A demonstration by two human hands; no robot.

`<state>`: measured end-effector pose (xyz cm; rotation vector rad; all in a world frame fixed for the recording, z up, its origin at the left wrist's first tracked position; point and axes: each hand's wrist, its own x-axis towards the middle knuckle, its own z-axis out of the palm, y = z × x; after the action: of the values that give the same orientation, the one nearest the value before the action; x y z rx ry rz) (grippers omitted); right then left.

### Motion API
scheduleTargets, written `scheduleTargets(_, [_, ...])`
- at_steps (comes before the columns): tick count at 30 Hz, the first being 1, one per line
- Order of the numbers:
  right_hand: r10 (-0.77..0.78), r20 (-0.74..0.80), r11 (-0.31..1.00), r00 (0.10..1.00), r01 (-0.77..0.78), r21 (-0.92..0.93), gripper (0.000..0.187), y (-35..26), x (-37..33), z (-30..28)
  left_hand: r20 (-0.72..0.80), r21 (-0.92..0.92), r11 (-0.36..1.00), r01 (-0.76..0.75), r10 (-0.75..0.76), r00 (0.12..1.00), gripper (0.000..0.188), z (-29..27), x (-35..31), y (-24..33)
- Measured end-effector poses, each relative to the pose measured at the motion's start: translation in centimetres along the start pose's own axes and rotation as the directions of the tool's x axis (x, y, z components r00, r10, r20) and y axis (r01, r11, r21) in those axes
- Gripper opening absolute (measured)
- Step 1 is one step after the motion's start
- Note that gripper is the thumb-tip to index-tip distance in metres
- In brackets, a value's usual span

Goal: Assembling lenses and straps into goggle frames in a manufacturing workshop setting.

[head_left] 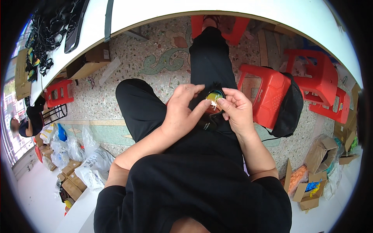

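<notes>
A pair of swim goggles (213, 97) with a shiny yellow-orange mirrored lens and black parts is held above my lap, between my thighs. My right hand (237, 110) pinches its right side, thumb on the front and fingers curled around the edge. My left hand (181, 104) is closed in from the left. Its thumb tip presses at the lens edge, while the forefinger bends above it near the black strap. Small whitish glints or bits lie on the lens by both thumbs; I cannot tell which. Much of the goggles' far side is hidden by my fingers.
A white table (163, 7) curves across the front, with a heap of black-strapped goggles (48, 31) at its left. Red stools (266, 99) and a black bag (289, 108) stand right. Cardboard boxes (74, 186) and plastic bags (93, 167) lie left; another person (29, 124) sits far left.
</notes>
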<state>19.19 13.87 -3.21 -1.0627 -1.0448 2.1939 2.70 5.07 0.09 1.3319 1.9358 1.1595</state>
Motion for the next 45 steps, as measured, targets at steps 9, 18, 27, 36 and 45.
scheduleTargets(9, [-0.026,0.021,0.998,0.999,0.027,-0.063,0.027,0.4,0.3,-0.1,-0.025,0.159,0.984,-0.083,0.088,0.996,0.015,0.3,-0.1,1.2])
scheduleTargets(18, [0.006,0.039,0.997,0.999,-0.003,-0.078,0.031,-0.1,0.6,0.4,-0.103,0.221,0.973,-0.071,0.096,0.99,0.011,0.4,-0.6,1.4])
scheduleTargets(27, [0.006,0.134,0.997,0.991,0.004,-0.076,0.03,-0.2,0.1,-0.3,-0.032,0.045,0.995,0.087,-0.085,0.996,0.013,-0.5,-0.3,1.0])
scheduleTargets(36, [0.293,0.028,0.948,0.956,-0.294,0.121,0.018,-3.2,0.9,-0.6,0.329,-0.332,0.757,0.563,-0.466,0.821,0.01,-1.1,1.0,1.5])
scheduleTargets(45, [0.569,0.236,0.802,0.788,-0.595,0.051,0.012,-5.3,4.1,-1.7,0.446,-0.432,0.592,0.68,-0.515,0.732,0.011,-1.3,1.8,1.7])
